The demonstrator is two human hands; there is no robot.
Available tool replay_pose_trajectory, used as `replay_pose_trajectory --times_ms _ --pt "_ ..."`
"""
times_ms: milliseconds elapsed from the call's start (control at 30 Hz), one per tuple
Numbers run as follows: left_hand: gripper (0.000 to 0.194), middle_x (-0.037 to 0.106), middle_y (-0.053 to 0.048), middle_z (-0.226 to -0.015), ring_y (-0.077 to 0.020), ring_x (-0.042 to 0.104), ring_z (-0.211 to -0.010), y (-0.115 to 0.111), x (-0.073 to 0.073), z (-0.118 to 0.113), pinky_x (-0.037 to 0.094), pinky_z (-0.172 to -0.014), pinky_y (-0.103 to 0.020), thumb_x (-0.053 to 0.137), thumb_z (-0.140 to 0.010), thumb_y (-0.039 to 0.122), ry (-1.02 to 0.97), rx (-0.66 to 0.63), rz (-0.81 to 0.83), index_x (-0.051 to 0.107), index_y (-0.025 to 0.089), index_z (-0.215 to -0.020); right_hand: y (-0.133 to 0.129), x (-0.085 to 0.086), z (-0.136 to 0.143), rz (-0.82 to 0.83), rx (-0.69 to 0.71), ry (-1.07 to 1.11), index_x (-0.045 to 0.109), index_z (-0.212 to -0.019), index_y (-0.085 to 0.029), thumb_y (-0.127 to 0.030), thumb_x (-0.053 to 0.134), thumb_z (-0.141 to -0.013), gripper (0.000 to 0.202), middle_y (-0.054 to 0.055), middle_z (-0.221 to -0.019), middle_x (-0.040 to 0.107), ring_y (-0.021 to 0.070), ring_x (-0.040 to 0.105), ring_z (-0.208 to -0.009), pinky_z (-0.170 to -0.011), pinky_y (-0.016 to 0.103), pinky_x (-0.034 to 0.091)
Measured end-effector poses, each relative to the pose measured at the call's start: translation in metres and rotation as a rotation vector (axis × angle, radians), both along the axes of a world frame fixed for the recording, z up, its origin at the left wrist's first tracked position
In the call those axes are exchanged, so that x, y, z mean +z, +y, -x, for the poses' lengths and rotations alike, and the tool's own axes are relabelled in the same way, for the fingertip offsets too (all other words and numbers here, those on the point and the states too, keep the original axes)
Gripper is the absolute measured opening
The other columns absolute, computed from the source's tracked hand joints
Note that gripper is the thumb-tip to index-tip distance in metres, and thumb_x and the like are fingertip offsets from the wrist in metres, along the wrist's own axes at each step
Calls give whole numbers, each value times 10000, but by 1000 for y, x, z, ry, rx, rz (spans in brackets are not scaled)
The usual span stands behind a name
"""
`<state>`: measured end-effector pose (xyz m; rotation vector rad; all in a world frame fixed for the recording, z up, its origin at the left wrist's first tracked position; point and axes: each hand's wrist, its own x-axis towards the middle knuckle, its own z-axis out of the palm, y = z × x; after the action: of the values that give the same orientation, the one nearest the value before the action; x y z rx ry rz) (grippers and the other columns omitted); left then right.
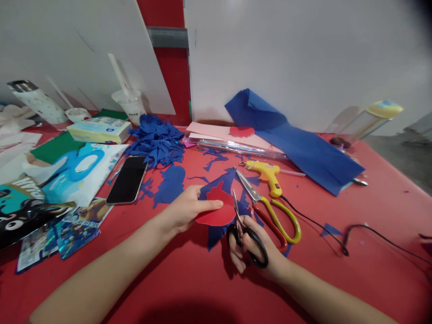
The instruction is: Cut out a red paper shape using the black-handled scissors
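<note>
red paper shape [219, 212] over blue paper [225, 181], at the centre, is pinched in the nearly closed left hand [189, 208]; the right hand [258, 247], curled at five o'clock, holds black-handled scissors [240, 227] against its edge.

Snack bag [20, 213] cut off at L edge.

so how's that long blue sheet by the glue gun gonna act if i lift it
The long blue sheet will probably flop, since it bends along its length. It looks thin, so likely light; its creased end may fold further.
</note>
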<state>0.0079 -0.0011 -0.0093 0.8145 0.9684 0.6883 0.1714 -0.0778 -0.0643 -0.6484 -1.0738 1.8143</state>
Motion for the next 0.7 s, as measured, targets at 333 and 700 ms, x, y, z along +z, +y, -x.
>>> replay_pose_trajectory --times_ms 333,700 --pt "128 685 -10 -631 -104 607 -544 1 -1 1 485 -555 -193 734 -588 120 -20 -38 -12 664 102 -694 -1 -1 -1 -37 38 -6 355 -824 -209 -523 503 -813 347 -66 -587 479 75 484 -389 -389 192 340" --pt "166 689 -29 -667 -130 615 -571 2 2 3 483 -596 -237 744 -565 128 14 -46 -24 664 102 -708 0 2 0 0 25 -10 308 -782 -227 -535 532 -785 381 -91 -546 437 64 445 -336 -345 173 301"
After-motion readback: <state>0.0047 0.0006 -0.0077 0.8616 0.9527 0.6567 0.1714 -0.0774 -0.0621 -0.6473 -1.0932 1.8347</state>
